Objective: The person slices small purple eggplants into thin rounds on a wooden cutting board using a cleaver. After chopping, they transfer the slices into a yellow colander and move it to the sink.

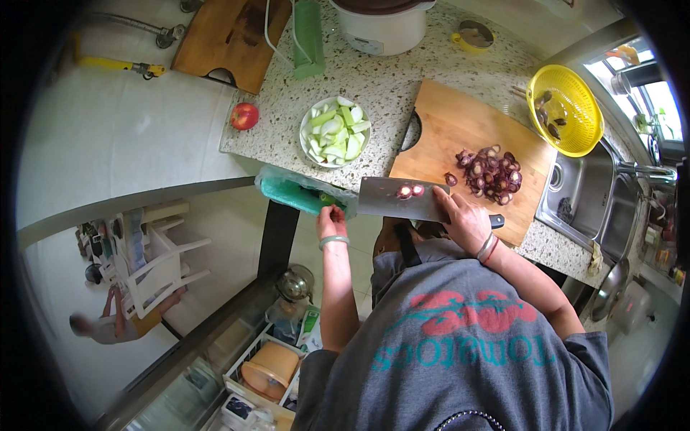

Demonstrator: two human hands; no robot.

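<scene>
My right hand [468, 225] grips a cleaver [381, 198] by its black handle, with fingers against the broad blade. The blade lies flat, pointing left past the board's near edge, and a few purple-skinned vegetable slices [411, 191] with pale centres rest on it. My left hand [333, 218], its fingers curled together, is at the near rim of a green bin [284, 188] lined with a plastic bag; whatever it pinches is too small to tell. A heap of purple slices [494, 174] sits on the wooden cutting board [438, 129], one slice apart.
A bowl of pale green vegetable pieces [336, 132] stands left of the board, and a red apple [244, 116] near the counter's corner. A yellow colander [566, 109] with dark pieces sits by the sink [575, 189]. Behind are a white cooker [384, 29] and a second board [223, 43].
</scene>
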